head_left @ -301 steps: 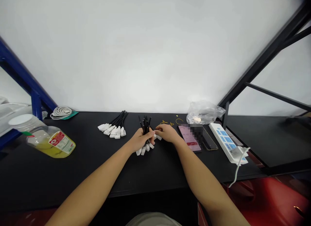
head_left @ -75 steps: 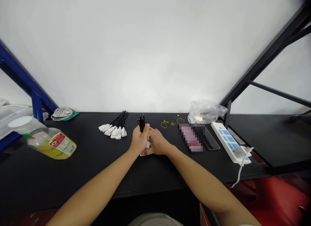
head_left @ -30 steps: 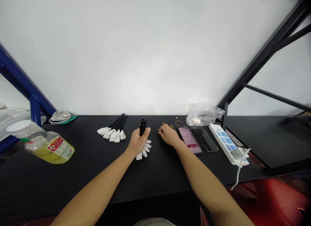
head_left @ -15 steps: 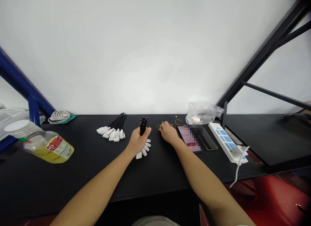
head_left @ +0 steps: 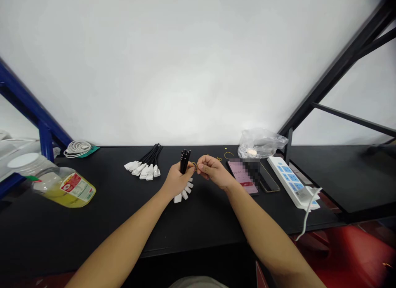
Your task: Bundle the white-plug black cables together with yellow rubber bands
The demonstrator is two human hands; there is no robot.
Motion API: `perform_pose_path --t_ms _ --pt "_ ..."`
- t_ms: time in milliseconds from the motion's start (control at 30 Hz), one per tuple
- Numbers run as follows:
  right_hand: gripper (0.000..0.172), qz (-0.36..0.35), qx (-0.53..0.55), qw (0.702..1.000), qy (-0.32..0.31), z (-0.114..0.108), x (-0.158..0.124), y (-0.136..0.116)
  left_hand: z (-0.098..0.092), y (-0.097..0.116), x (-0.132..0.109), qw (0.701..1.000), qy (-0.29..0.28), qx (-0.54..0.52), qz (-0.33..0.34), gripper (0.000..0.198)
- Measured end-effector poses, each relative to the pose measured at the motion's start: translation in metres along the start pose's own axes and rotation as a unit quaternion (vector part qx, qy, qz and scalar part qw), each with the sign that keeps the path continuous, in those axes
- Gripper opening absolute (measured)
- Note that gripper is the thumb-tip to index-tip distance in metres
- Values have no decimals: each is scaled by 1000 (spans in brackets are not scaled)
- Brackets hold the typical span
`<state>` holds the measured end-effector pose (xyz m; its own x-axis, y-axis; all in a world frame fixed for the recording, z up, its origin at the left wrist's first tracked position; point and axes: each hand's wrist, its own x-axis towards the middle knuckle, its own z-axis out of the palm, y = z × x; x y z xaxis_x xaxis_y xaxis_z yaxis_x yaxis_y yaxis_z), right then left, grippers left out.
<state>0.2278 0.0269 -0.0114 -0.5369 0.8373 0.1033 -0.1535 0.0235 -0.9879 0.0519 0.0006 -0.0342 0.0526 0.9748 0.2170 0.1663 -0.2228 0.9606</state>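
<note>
My left hand is wrapped round a bundle of short black cables. Their black ends point up above the fist, and white connectors fan out below it. Close beside it, my right hand pinches a thin yellow rubber band between thumb and fingers, near the left thumb. More yellow rubber bands lie on the table behind the right hand, partly hidden by it. To the left lies a second bunch of black cables with white connectors.
On the black table, a clear plastic jar of yellow liquid lies at left, near a coiled white cable. Two phones, a plastic bag and a power strip are at right. A red stool stands below.
My right hand has lifted from the pile of rubber bands and moved left to the cable bundle, with one rubber band in its fingers. My left hand still grips the bundle.
</note>
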Motion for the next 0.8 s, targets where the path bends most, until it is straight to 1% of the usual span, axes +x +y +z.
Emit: perform_pose_path --t_ms 100,167,300,400,467,567,600,633,667,733,767,800 --pt "29 -12 1 1000 -5 -2 -2 -1 0 -2 0 999 0 -26 -19 18" --pt "25 -37 15 999 4 -1 -3 -3 0 -4 0 999 8 -37 -28 15" --pt "19 -78 116 989 51 5 -4 -3 1 -3 -2 1000 9 -1 0 12" --pt "27 -101 167 975 107 9 -1 1 3 3 -6 999 -8 30 22 13" --pt "41 -106 157 972 137 10 2 4 5 6 -9 998 -28 46 30 13" --pt "78 -126 108 977 131 11 4 4 6 9 -12 995 -54 75 42 10" --pt "88 -140 86 979 121 11 3 2 6 10 -12 993 -58 88 46 9" --pt "94 -156 59 980 109 12 2 -1 7 10 -12 992 -63 102 49 8" --pt "97 -171 24 980 98 13 1 -5 7 10 -12 989 -68 118 51 7" --pt "95 -203 -77 973 85 17 -3 -15 8 12 -12 982 -87 157 51 5" --pt "92 -222 -149 960 81 20 -5 -19 9 13 -12 978 -98 176 46 6" --pt "86 -250 -233 936 79 24 -8 -23 11 15 -12 975 -109 192 38 9"
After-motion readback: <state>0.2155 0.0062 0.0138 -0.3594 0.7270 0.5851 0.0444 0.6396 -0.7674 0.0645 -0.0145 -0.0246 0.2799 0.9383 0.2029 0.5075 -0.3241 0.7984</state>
